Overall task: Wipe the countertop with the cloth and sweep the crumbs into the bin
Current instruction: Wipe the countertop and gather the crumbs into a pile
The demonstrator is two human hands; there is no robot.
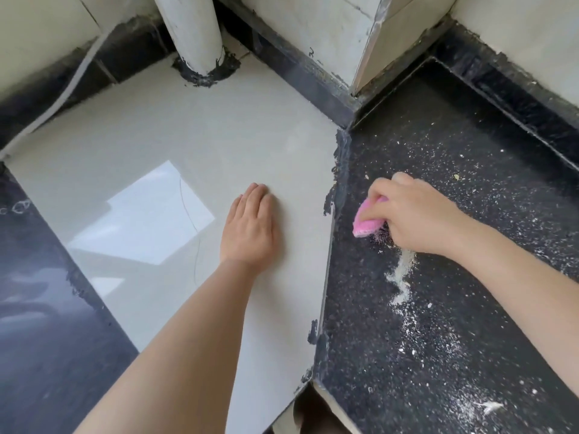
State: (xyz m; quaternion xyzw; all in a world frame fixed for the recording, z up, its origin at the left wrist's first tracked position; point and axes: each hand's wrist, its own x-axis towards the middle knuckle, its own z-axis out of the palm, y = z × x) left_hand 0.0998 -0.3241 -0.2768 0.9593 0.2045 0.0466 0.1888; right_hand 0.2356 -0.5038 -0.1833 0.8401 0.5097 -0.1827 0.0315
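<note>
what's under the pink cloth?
The pink cloth, gripped by the right hand, sits on the dark speckled countertop; crumbs trail beside it. Whatever lies directly beneath the cloth is covered.

One view only, from a wide-angle camera on the person's head, looking forward and steeply down. Both forearms enter from the bottom edge, at 6 and 4 o'clock, so the lens sits close above them. The left hand (250, 227) lies near the picture's centre; the right hand (416, 214) is toward 3 o'clock. The pale tile surface (156, 136) fills the centre and 9 o'clock side, the dark speckled countertop (438, 339) the 3 to 5 o'clock side. Walls and a white pipe (191, 29) close the far end at 12 o'clock. Straight edges bow outward toward the frame's borders.
</note>
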